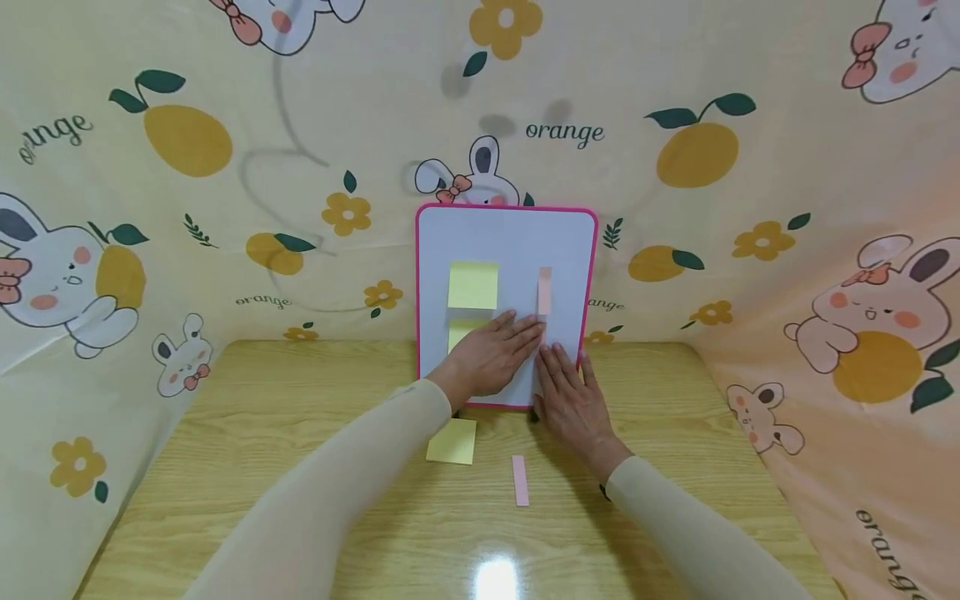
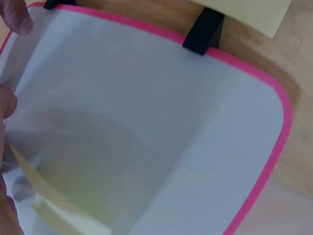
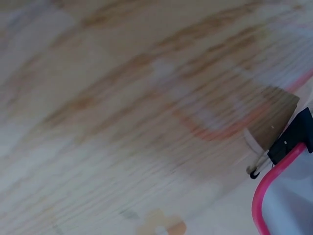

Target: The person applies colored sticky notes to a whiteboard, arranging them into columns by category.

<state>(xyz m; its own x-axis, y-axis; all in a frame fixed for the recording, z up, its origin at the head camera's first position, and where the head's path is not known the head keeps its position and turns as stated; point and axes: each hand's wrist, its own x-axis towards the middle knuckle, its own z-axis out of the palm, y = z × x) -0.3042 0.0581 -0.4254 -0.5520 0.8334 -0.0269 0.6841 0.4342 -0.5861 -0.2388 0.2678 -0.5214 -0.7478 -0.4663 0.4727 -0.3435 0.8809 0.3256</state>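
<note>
A whiteboard with a pink rim (image 1: 507,233) stands upright on the table. My left hand (image 1: 497,357) lies across its lower middle, fingers stretched to the right and fingertips just below a pink paper strip (image 1: 544,287). At the board's lower right, my right hand (image 1: 573,404) rests with straight fingers pointing up, close under the left fingertips. Whatever lies beneath both sets of fingertips is hidden. One yellow sticky note (image 1: 473,285) is on the board's left half. Below it a second yellow note (image 1: 460,332) is partly covered by my left hand; its edge lifts off in the left wrist view.
Another yellow note (image 1: 452,442) lies on the wooden table (image 1: 300,442) in front of the board, partly behind my left sleeve. A pink strip (image 1: 521,481) lies nearer to me. Black clip-like feet (image 2: 204,32) hold the board's bottom edge. A patterned cloth (image 1: 375,108) hangs behind.
</note>
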